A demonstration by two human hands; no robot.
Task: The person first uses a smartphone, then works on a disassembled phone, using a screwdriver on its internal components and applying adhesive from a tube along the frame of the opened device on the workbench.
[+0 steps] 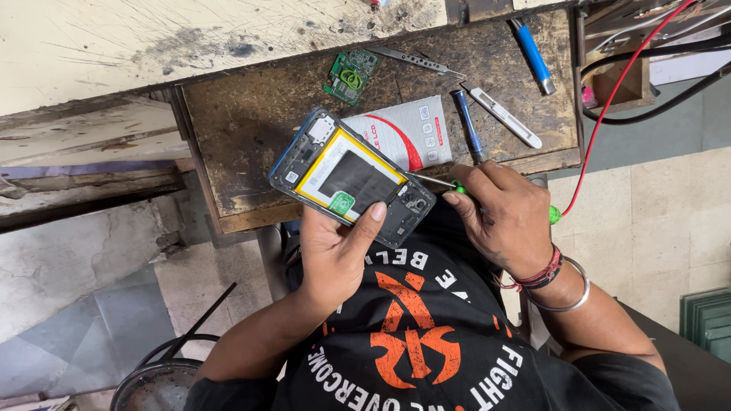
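Hands (pixel 335 251) on opened phone (pixel 352 179), screwdriver (pixel 457 186)

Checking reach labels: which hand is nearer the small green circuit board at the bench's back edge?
Left. The left hand grips the opened phone almost straight below the green circuit board; the right hand, holding a green-handled screwdriver, sits farther off to the right.

A worn dark wooden workbench (pixel 244 114) stands against a scuffed cream wall (pixel 114 46), over a pale tiled floor (pixel 655 221) in even light.
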